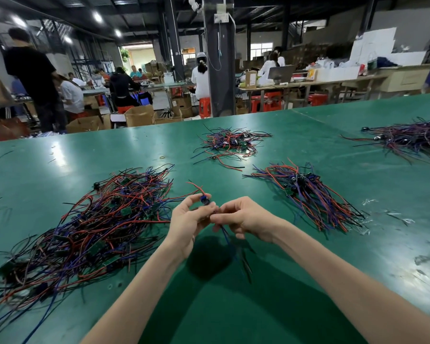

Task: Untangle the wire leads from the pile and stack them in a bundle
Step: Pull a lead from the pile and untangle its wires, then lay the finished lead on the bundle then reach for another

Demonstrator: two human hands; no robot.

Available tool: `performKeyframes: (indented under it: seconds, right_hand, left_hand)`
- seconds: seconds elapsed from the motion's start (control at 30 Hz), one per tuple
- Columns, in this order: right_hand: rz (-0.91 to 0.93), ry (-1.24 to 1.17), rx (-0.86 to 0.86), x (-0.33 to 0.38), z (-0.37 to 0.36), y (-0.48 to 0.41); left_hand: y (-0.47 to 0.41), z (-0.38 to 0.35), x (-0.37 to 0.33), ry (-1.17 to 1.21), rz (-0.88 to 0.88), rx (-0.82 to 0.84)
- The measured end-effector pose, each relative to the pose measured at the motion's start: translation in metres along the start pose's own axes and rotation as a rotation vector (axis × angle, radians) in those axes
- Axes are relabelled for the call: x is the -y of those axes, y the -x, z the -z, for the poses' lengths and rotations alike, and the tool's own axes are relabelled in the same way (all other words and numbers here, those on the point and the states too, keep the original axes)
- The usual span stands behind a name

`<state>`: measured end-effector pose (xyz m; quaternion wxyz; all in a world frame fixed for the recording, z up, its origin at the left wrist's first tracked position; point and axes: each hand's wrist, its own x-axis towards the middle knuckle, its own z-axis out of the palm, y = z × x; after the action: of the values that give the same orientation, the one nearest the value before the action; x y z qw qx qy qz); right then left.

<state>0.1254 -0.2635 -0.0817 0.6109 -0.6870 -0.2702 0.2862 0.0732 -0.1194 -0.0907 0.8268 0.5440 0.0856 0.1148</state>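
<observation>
A big tangled pile [85, 227] of red, blue and black wire leads with small green boards lies on the green table [233, 306] at my left. A tidier bundle [313, 197] of leads lies at my right. Above the table's middle my left hand [186, 219] pinches one wire lead [204, 200] at its small blue part, its red wire curving up and left. My right hand [243, 217] pinches the same lead just beside it. The lead's blue and black wires hang down below my hands.
A smaller tangle of leads [230, 144] lies farther back at centre, and another heap [412, 139] at the far right. Scraps of clear plastic [372, 212] lie right of the bundle. Beyond the table's far edge, people work at benches with boxes and red stools.
</observation>
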Motion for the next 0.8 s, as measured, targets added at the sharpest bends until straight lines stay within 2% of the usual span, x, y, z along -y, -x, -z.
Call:
performKeyframes:
  seconds: [0.17, 0.3, 0.47, 0.53, 0.63, 0.7, 0.8]
  right_hand:
    - [0.043, 0.014, -0.127, 0.0, -0.002, -0.002]
    - [0.119, 0.087, -0.358, 0.018, 0.026, -0.007]
    - [0.174, 0.102, -0.669, 0.058, 0.1, 0.002]
    - [0.105, 0.144, -0.73, 0.066, 0.133, 0.012]
    - [-0.183, 0.366, -0.753, 0.057, 0.172, 0.028]
    - [-0.346, 0.43, -0.72, 0.041, 0.184, 0.036]
    - [-0.415, 0.497, -0.737, 0.021, 0.184, 0.041]
  left_hand:
    - [0.001, 0.0, 0.011, -0.042, -0.036, 0.005]
    - [0.002, 0.0, 0.02, -0.184, -0.076, 0.044]
    - [-0.001, 0.002, 0.024, -0.242, -0.103, 0.057]
    - [-0.001, 0.002, 0.025, -0.249, -0.102, 0.055]
    - [0.0, 0.001, 0.025, -0.248, -0.1, 0.045]
    - [0.0, 0.0, 0.025, -0.25, -0.098, 0.034]
    - [0.001, 0.0, 0.024, -0.265, -0.105, 0.022]
